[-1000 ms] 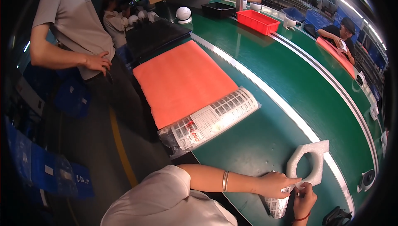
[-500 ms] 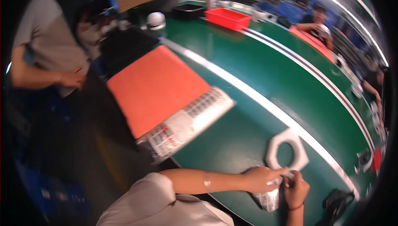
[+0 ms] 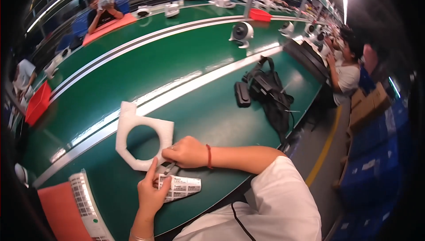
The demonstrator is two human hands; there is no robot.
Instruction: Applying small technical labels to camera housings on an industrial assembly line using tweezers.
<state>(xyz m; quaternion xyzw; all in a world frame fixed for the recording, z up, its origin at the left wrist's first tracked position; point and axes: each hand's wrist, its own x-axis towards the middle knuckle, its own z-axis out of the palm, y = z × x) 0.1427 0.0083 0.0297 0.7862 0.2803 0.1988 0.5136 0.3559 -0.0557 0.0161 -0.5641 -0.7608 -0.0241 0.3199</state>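
A sheet of white printed labels [image 3: 182, 188] is held in my left hand [image 3: 150, 194], its thumb pressing on the sheet and its index finger stretched toward the foam. My right hand [image 3: 188, 151] is closed in a pinch just above the sheet, by a greyish strip; what its fingertips grip is hidden. Beyond both hands, a white foam ring [image 3: 130, 120] with an angular outline and a round hole lies on the green table [image 3: 208, 130]. The fingers of both hands meet its near edge; I cannot tell whether they press on it.
An orange sheet [image 3: 59, 210] and a label sheet [image 3: 84, 197] lie at lower left. A black strapped bag [image 3: 270, 95] rests on the right. White round-headed devices [image 3: 241, 33] and red bins [image 3: 39, 104] stand along the green line. Co-workers sit beyond; blue crates [image 3: 367, 166] are stacked far right.
My view has swung to the right, so the orange sheet now shows at lower left and the black bag fully. Both hands stay together beside the foam ring, with the label sheet still in my left.
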